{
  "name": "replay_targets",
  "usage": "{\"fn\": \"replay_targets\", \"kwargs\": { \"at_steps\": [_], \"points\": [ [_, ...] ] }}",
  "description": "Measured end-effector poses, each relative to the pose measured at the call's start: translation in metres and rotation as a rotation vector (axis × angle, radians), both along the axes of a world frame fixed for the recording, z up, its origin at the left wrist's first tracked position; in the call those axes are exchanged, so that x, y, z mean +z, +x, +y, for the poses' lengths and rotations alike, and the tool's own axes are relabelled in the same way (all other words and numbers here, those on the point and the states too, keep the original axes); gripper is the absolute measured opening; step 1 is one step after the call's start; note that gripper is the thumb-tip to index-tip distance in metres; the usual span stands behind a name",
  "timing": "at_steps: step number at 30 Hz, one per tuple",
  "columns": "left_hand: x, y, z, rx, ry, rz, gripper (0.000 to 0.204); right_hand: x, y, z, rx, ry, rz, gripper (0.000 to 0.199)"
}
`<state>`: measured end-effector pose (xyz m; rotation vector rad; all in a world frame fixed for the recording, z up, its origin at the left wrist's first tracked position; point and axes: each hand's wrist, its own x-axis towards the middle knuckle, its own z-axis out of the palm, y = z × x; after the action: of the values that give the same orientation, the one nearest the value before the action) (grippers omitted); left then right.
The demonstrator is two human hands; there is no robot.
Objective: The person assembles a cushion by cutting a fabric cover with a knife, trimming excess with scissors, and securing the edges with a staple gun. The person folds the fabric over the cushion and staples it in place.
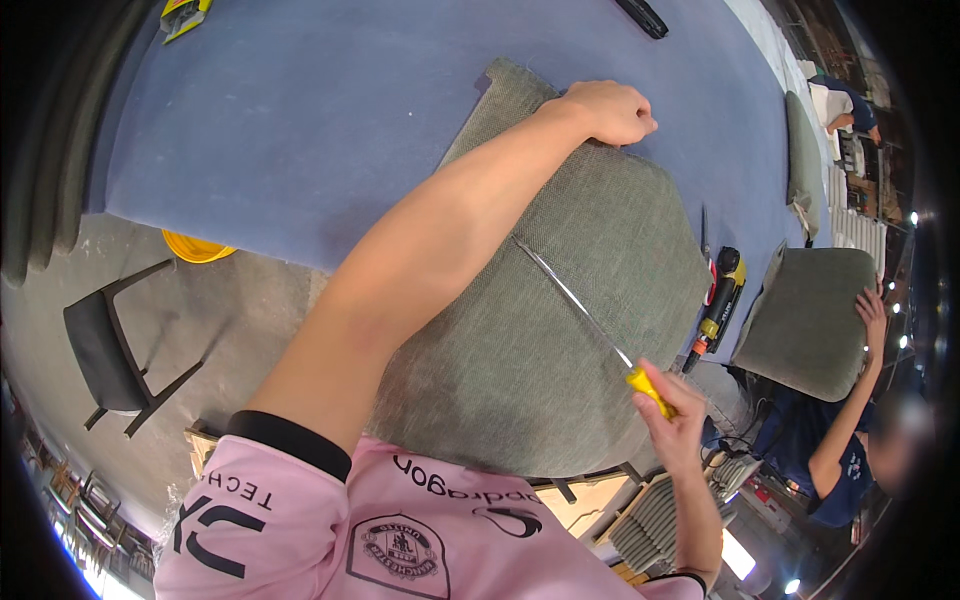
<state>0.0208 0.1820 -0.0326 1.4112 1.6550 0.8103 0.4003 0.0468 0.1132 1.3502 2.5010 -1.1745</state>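
Observation:
A grey-green upholstered chair cushion (610,260) lies in front of me, partly over the blue-covered table (290,130). My right hand (672,405) is wrapped round the yellow handle of a long screwdriver (583,308). Its thin metal shaft runs up and left across the fabric, and the end meets the cushion near my left forearm; the tip's shape is too small to tell. At the cushion's far edge is my left hand (612,112), fingers curled in. What they hold, if anything, is hidden.
Right of the cushion lie a yellow-and-black power driver (722,305) and a red-handled tool (711,282). A person at the right holds another grey-green cushion (808,315). A black chair (105,350) and yellow bucket (197,247) are at left. A black object (643,17) lies at the table's far side.

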Motion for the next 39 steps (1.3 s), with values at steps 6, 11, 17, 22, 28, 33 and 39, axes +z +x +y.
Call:
{"fn": "replay_targets", "kwargs": {
  "at_steps": [6,11,17,22,28,33,39],
  "points": [
    [0.001,-0.007,-0.002,0.016,-0.002,-0.098,0.042,-0.014,-0.002,-0.017,-0.44,-0.563,0.142,0.044],
    [0.002,-0.008,-0.002,0.028,0.003,-0.126,0.043,-0.007,-0.013,-0.021,0.198,0.334,0.026,0.051],
    [-0.001,-0.007,-0.001,0.015,0.018,-0.154,0.044,0.003,-0.012,-0.02,0.241,0.345,-0.01,0.057],
    [0.001,-0.004,-0.001,0.023,-0.009,-0.126,0.043,-0.002,-0.007,-0.013,0.285,0.4,0.031,0.056],
    [-0.001,-0.004,-0.002,0.018,0.008,-0.079,0.043,-0.016,-0.004,-0.029,0.339,0.562,-0.037,0.059],
    [0.002,-0.005,-0.002,0.009,0.018,-0.08,0.044,-0.018,-0.001,-0.038,-0.417,-0.532,0.183,0.05],
    [0.002,-0.004,-0.002,0.017,0.028,-0.104,0.042,-0.014,-0.003,-0.049,-0.648,-0.896,0.167,0.037]
  ]
}}
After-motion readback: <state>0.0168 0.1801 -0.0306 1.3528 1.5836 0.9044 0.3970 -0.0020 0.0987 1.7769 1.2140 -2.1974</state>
